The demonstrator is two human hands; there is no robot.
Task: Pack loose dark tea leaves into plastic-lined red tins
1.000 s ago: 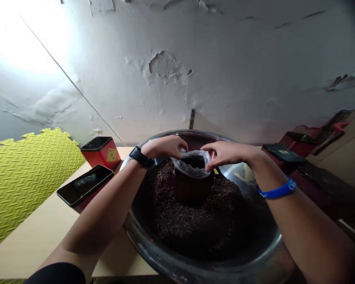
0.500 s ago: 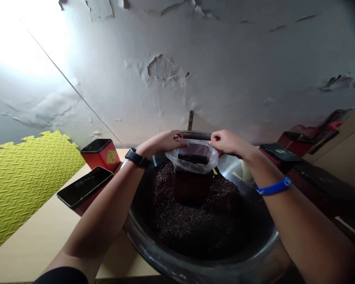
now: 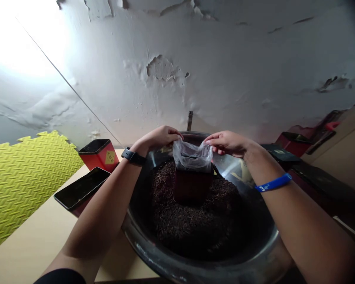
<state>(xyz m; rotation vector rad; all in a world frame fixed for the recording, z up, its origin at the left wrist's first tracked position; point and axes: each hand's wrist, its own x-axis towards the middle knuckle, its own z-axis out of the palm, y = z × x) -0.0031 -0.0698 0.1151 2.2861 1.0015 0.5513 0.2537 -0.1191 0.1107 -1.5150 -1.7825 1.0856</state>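
A clear plastic bag point(image 3: 192, 161) lines a dark red square tin point(image 3: 192, 187), its mouth rising above the tin's top. My left hand point(image 3: 166, 136) pinches the bag's left edge. On the opposite side, my right hand point(image 3: 227, 142) grips the right edge between thumb and fingers. The tin stands on a heap of dark, loose, needle-like tea leaves point(image 3: 189, 227) inside a wide metal basin point(image 3: 154, 262). Shadow hides the tin's lower part and how full the bag is.
Two red tins, one with a yellow label point(image 3: 109, 157) and one with a black top point(image 3: 82, 188), stand left on a pale table point(image 3: 26, 244). More red tins point(image 3: 294, 144) are at the right. A yellow foam mat point(image 3: 26, 181) lies far left; a peeling wall point(image 3: 165, 94) rises behind.
The bag's mouth has gone from a wide round opening to a narrower, more upright one. My hands have shifted along its edge, and the right fingers have straightened somewhat.
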